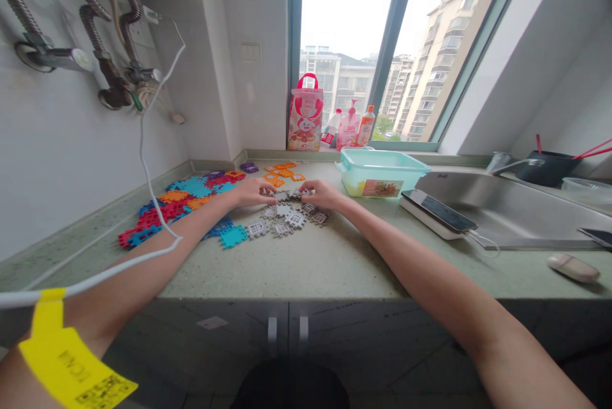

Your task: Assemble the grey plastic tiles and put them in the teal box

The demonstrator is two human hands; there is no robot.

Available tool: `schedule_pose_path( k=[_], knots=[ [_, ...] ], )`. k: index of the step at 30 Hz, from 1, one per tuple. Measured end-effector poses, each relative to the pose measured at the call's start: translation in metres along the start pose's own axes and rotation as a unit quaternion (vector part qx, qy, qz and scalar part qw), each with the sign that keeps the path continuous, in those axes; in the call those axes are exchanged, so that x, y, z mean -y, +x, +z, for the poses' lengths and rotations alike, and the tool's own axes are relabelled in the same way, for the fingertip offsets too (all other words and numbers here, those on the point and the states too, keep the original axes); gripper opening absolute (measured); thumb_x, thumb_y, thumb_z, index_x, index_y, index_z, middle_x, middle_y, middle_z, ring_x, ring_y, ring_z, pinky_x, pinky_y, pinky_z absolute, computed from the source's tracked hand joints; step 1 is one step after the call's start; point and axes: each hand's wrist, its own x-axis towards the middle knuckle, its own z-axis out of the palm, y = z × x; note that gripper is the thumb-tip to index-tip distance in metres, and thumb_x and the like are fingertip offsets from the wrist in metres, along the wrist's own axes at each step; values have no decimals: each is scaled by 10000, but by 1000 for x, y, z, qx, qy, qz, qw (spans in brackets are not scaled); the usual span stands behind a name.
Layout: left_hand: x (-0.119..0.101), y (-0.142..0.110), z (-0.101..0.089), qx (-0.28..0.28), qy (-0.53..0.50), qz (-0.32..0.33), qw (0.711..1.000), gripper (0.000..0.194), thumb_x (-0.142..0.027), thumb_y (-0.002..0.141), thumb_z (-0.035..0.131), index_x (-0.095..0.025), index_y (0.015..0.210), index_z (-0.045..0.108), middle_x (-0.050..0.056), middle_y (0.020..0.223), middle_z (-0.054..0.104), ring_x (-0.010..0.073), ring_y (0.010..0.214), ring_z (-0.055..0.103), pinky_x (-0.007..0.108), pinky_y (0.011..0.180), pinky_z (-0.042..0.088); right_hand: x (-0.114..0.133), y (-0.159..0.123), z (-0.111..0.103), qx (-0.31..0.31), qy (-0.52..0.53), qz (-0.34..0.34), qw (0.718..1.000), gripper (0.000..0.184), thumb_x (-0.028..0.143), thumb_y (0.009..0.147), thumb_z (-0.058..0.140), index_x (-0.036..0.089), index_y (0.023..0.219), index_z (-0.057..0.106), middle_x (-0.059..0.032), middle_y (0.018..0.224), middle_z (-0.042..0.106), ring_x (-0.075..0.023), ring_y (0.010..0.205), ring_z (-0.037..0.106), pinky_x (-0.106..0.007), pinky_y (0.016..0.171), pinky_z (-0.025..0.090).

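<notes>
Over a small heap of grey interlocking plastic tiles (282,210), both of my hands are close together on the counter. My left hand (255,192) comes from the left, its thumb and fingers closed on the edge of a grey tile (283,195). Opposite it, my right hand (321,194) pinches a grey piece; its fingertips partly cover it. I cannot tell whether the two pieces are joined. Several grey tiles in the heap have window-like grids. A turquoise tile (233,236) lies at the heap's left, and orange tiles (284,173) lie behind my hands.
Red, blue and orange tiles (165,211) are piled beyond my left forearm. A mint plastic tub (382,170) stands right of my hands, near a phone (438,210) on a white block and the sink (530,205). A white cable (143,141) hangs across my left forearm.
</notes>
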Motion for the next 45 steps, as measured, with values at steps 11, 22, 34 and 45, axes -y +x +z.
schedule_pose_path(
  k=[11,22,34,45],
  knots=[
    [-7,1,7,-30,51,49,997,674,-775,888,630,-223,1223,825,100,1205,782,282,1109,701,332,930,511,-2,0,4,-1,18,-51,999,231,386,938,747,241,1105,814,-37,1049,816,-221,956,733,-280,855,503],
    [1,5,14,-20,9,49,999,654,-736,886,666,-226,1271,804,100,1252,762,282,1166,683,340,1002,495,-1,-1,3,-23,30,-5,999,177,314,879,813,223,1028,787,-45,1042,809,-198,887,720,-276,764,480],
    [-6,4,12,-28,40,45,998,711,-806,899,602,-203,1221,801,105,1241,770,296,1172,683,361,1010,504,-12,-6,-18,-61,-4,47,997,117,318,881,794,232,960,806,-74,1012,815,-237,912,734,-323,757,489],
    [-10,1,9,-17,50,44,998,765,-842,908,544,-208,1259,792,123,1252,759,304,1178,688,381,1074,492,-20,-10,-13,-32,-43,-21,998,435,467,901,807,242,1267,737,-120,1258,765,-308,1176,705,-405,1002,524]
  ],
)
